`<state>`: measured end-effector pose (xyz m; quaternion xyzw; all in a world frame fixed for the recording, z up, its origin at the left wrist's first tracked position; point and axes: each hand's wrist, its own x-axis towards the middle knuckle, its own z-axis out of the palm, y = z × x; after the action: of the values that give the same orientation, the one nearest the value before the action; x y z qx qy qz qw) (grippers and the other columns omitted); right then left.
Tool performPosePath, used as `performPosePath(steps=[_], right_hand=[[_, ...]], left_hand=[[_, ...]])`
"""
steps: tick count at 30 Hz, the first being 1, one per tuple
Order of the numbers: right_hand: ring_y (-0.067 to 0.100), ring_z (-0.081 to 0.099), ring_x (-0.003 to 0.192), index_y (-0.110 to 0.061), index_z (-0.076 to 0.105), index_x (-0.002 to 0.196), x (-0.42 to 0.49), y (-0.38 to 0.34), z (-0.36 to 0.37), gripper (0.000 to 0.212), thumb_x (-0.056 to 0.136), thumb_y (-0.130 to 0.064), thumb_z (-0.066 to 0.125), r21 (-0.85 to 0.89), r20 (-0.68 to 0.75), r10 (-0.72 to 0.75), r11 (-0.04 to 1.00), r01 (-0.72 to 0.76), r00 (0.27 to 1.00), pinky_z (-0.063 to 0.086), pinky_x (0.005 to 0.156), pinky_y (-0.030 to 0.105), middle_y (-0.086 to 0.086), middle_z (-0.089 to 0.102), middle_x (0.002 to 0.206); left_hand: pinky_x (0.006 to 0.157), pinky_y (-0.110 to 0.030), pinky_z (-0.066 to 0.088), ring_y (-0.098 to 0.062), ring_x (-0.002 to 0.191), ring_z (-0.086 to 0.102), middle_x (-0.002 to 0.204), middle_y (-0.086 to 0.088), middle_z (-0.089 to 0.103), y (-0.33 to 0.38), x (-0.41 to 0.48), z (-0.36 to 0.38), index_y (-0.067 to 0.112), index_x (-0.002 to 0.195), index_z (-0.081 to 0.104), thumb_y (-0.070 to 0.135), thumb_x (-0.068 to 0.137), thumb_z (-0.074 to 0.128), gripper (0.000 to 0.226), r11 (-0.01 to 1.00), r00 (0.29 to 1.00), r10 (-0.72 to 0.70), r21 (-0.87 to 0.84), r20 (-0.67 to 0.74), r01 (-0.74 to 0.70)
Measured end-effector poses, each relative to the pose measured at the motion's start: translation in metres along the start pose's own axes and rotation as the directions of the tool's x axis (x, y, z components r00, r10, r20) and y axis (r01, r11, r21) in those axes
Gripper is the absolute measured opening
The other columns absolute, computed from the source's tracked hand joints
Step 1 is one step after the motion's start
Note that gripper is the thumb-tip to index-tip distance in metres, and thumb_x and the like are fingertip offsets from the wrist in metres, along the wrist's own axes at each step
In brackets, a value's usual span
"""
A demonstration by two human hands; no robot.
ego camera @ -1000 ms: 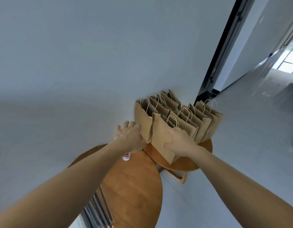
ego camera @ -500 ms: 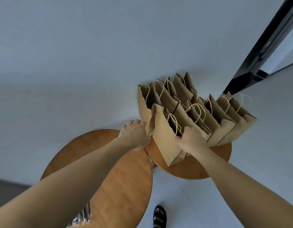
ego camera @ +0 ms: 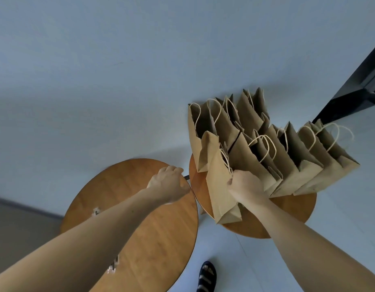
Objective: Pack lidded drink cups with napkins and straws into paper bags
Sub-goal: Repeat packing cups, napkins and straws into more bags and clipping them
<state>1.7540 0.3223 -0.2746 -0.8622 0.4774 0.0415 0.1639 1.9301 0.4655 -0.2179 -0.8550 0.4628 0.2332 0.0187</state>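
Pulled away from the leftmost bag it was steadying half a second ago, the left hand [ego camera: 167, 183] now hangs over the rim of the larger round table [ego camera: 161, 239]. Its fingers are curled under, and whether they hold anything cannot be told from this angle.

The right hand [ego camera: 245, 187] has kept its place, fingers and thumb closed round the upper edge of the front bag [ego camera: 219, 186] just where the twine handle falls. That bag stands on the smaller round table [ego camera: 287, 209], tilted toward the person and touching the bags behind it.

The other paper bags [ego camera: 287, 165] crowd the far side of that table against the wall, mouths open and handles up; what is inside them cannot be seen. No cup, napkin or straw shows plainly — only small pale objects [ego camera: 96, 212] on the larger table, half hidden by the left forearm and too small to name. A sandalled foot [ego camera: 206, 277] stands on the floor between the two tables.

The step in hand appears to be drawing one bag from the stock for filling. The next move likely calls for lifting it clear without dragging its neighbours over, then using the free left hand to spread its mouth — thin paper held by one edge may swing or crumple.
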Motion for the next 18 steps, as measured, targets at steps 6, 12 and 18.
performPosePath(steps=[6, 12, 18], right_hand=[[0.021, 0.062, 0.073, -0.018, 0.054, 0.081, -0.041, -0.066, -0.002, 0.016, 0.091, -0.031, 0.054, -0.037, -0.024, -0.159, 0.987, 0.158, 0.987, 0.046, 0.058, 0.026, 0.0, 0.061, 0.077], [0.02, 0.058, 0.069, -0.015, 0.056, 0.089, -0.08, -0.148, 0.034, 0.015, 0.093, -0.028, 0.05, -0.035, 0.05, -0.299, 0.953, 0.301, 0.953, 0.041, 0.057, 0.027, 0.003, 0.061, 0.078], [0.022, 0.066, 0.08, -0.015, 0.057, 0.093, -0.106, -0.206, 0.102, 0.018, 0.095, -0.028, 0.046, -0.053, 0.09, -0.36, 0.929, 0.365, 0.929, 0.041, 0.057, 0.027, 0.004, 0.065, 0.088]], left_hand=[[0.105, -0.044, 0.043, -0.027, 0.132, 0.043, 0.144, -0.005, 0.047, -0.033, -0.023, 0.007, 0.017, 0.14, 0.045, 0.047, 0.092, 0.056, 0.058, 0.998, 0.998, -0.015, -0.064, 0.058, 0.019], [0.099, -0.043, 0.047, -0.026, 0.123, 0.049, 0.136, -0.005, 0.052, -0.113, -0.061, 0.03, 0.02, 0.142, 0.043, 0.057, 0.09, 0.054, 0.064, 0.985, 0.991, -0.112, -0.125, 0.077, 0.121], [0.099, -0.045, 0.047, -0.032, 0.127, 0.049, 0.146, -0.01, 0.045, -0.186, -0.099, 0.07, 0.02, 0.149, 0.035, 0.061, 0.088, 0.052, 0.075, 0.951, 0.967, -0.212, -0.197, 0.145, 0.238]])
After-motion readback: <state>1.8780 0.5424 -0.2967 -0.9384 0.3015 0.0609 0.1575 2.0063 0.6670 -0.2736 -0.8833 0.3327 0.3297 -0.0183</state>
